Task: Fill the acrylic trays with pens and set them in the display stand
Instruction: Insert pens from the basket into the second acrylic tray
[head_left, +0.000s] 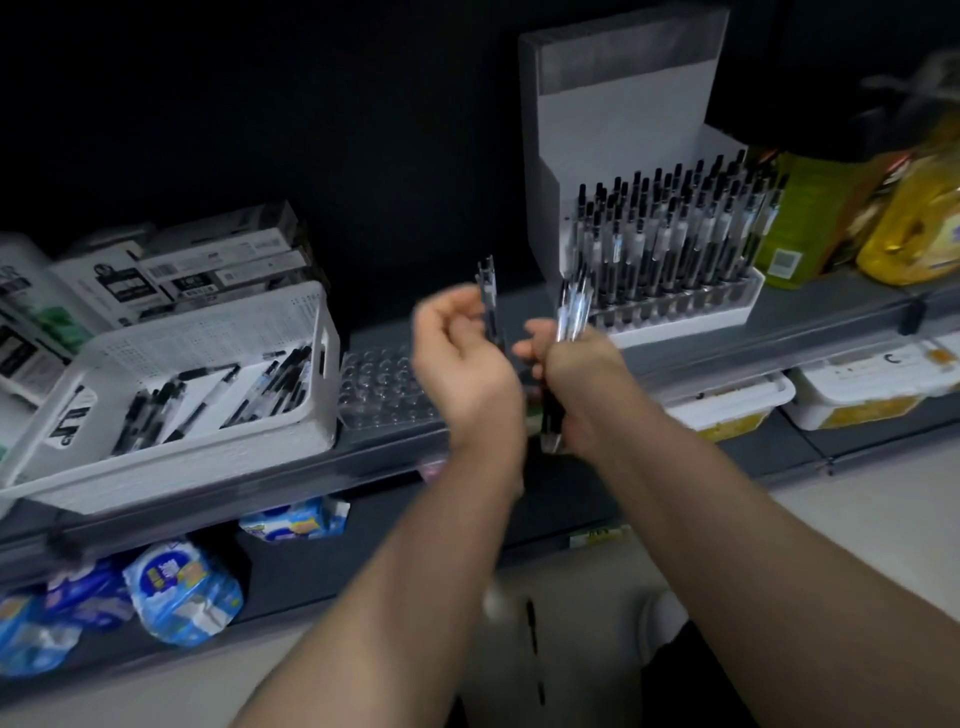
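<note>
Black pens (572, 307) upright in right hand (577, 382)

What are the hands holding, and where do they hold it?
The left hand pinches one pen by its lower part. The right hand grips a bunch of pens around their middles, ends sticking out above and below.

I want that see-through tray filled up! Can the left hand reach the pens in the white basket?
Probably yes: the white basket is open-topped, to the left of the left hand, with only the low acrylic tray between. But it pinches one pen.
</note>
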